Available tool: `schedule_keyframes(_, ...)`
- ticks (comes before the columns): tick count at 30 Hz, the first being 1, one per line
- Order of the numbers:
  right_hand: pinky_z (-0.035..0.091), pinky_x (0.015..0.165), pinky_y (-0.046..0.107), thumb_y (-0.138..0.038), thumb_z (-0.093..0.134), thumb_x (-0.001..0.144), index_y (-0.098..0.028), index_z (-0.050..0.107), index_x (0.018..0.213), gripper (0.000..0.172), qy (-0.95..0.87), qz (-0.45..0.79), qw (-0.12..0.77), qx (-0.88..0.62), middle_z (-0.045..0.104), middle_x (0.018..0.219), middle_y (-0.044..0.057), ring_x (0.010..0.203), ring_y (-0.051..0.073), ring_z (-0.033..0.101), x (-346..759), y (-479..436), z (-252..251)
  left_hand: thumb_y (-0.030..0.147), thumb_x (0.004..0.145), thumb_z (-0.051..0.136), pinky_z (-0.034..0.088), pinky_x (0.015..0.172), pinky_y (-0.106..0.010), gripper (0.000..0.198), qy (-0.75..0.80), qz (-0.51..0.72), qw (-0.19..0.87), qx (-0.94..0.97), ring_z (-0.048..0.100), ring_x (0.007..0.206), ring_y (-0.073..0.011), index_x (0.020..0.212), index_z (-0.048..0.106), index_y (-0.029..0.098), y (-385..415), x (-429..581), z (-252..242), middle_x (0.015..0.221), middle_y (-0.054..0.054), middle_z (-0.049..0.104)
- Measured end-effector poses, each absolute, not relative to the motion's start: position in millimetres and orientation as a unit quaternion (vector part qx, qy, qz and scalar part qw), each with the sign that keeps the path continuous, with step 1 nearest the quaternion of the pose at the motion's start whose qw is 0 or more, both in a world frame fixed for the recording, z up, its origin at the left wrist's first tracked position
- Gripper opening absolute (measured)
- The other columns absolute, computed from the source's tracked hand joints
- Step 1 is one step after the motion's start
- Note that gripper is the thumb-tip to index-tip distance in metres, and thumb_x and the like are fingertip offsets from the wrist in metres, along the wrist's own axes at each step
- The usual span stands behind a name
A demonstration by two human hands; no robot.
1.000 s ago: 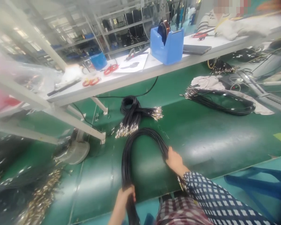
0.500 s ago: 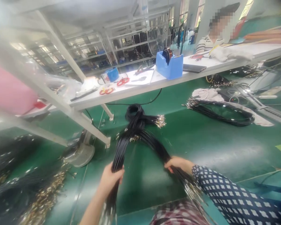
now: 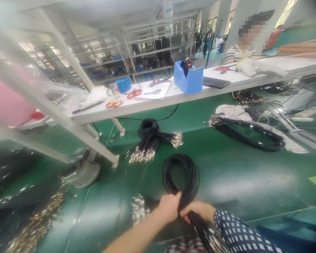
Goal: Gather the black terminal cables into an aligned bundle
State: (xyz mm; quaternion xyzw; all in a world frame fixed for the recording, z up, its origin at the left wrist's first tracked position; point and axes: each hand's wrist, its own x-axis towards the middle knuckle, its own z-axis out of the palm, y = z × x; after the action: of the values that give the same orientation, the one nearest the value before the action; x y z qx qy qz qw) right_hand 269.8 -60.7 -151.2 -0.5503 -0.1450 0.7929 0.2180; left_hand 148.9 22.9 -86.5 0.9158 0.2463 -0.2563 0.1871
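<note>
A bundle of thin black cables with metal ends is bent into a round loop above my hands. My left hand is closed around it where the two sides cross. Just to the right, my right hand grips the same bundle, nearly touching the left. Silvery cable ends stick out left of my left wrist and below my right hand. Beyond the loop, another looped bundle of black cables lies on the green floor, its metal ends spread toward the front and the right.
A white workbench crosses ahead, bearing a blue tape dispenser, red-handled scissors and a phone. A coiled cable bundle lies at right; heaped cables lie at left. A person sits behind the bench.
My hands have come together, my left moving right, closing the spread bundle into a loop. The bundle has come away from the one on the floor, uncovering its metal ends.
</note>
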Motion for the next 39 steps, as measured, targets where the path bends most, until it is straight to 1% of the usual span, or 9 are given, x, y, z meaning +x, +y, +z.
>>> schedule_keyframes(3,0.045,0.049,0.016,-0.011,0.07,0.062,-0.012,0.06,0.062,0.011,-0.169,0.766,0.255,-0.565,0.059,0.056,0.0,0.05,0.008,0.054,269,-66,-154,0.015,0.065,0.069,0.048,0.086,-0.048,0.084,0.256,-0.26,0.173,0.915,0.061,0.106,-0.0387,0.142,0.036,0.011,20,156,-90,0.115,-0.027,0.062)
schedule_keyframes(6,0.041,0.046,0.015,-0.006,0.07,0.056,-0.013,0.06,0.066,0.016,-0.192,0.728,0.303,-0.584,0.057,0.053,-0.004,0.047,0.007,0.05,266,-68,-157,0.02,0.057,0.076,0.028,0.106,-0.057,0.089,0.231,-0.236,0.146,0.932,0.036,0.132,-0.0443,0.139,0.042,0.009,26,160,-90,0.142,-0.031,0.039)
schedule_keyframes(10,0.035,0.039,0.018,-0.004,0.065,0.052,-0.016,0.056,0.066,0.021,-0.219,0.713,0.304,-0.593,0.049,0.042,-0.008,0.04,0.008,0.043,276,-70,-156,0.029,0.054,0.075,0.009,0.116,-0.052,0.086,0.123,-0.19,0.229,0.947,0.023,0.141,-0.0363,0.133,0.047,0.009,47,166,-92,0.146,-0.024,0.038)
schedule_keyframes(14,0.037,0.04,0.019,-0.005,0.063,0.051,-0.017,0.056,0.08,0.033,-0.261,0.711,0.293,-0.584,0.049,0.043,-0.008,0.042,0.01,0.046,298,-65,-136,0.034,0.049,0.077,0.016,0.115,-0.052,0.076,0.082,-0.214,0.298,0.927,0.047,0.127,-0.0348,0.118,0.056,0.013,72,180,-80,0.122,-0.017,0.062)
schedule_keyframes(17,0.038,0.042,0.019,-0.005,0.064,0.05,-0.014,0.052,0.1,0.052,-0.3,0.708,0.299,-0.565,0.052,0.048,-0.008,0.045,0.011,0.049,305,-56,-112,0.032,0.049,0.075,0.04,0.102,-0.048,0.051,0.102,-0.234,0.32,0.913,0.066,0.094,-0.0313,0.096,0.063,0.017,86,187,-54,0.096,-0.009,0.07)
schedule_keyframes(19,0.038,0.042,0.019,-0.006,0.066,0.051,-0.012,0.049,0.108,0.059,-0.327,0.709,0.297,-0.549,0.054,0.051,-0.007,0.046,0.011,0.05,306,-46,-97,0.031,0.05,0.074,0.052,0.08,-0.039,0.041,0.125,-0.24,0.337,0.902,0.067,0.078,-0.0277,0.088,0.063,0.021,94,184,-32,0.084,-0.004,0.07)
schedule_keyframes(24,0.04,0.042,0.018,-0.009,0.07,0.054,-0.013,0.051,0.113,0.062,-0.419,0.693,0.301,-0.503,0.058,0.059,-0.006,0.048,0.011,0.053,306,10,-72,0.029,0.052,0.07,0.047,0.056,-0.03,0.031,0.198,-0.199,0.297,0.913,0.064,0.063,-0.0235,0.081,0.061,0.023,126,169,15,0.074,-0.001,0.068)
schedule_keyframes(31,0.047,0.051,0.02,-0.007,0.067,0.06,-0.012,0.054,0.108,0.05,-0.527,0.618,0.295,-0.503,0.06,0.066,-0.005,0.054,0.011,0.059,329,164,-49,0.022,0.054,0.062,0.049,0.078,-0.039,0.028,0.289,-0.089,0.138,0.943,0.065,0.086,-0.0337,0.082,0.059,0.017,236,182,24,0.089,-0.013,0.068)
schedule_keyframes(39,0.045,0.051,0.021,-0.006,0.068,0.061,-0.013,0.061,0.074,0.016,-0.594,0.553,0.227,-0.539,0.057,0.055,-0.004,0.053,0.011,0.056,367,309,-62,0.017,0.053,0.064,0.047,0.082,-0.042,0.032,0.368,-0.021,0.187,0.911,0.063,0.092,-0.0364,0.085,0.063,0.017,363,210,-6,0.091,-0.013,0.068)
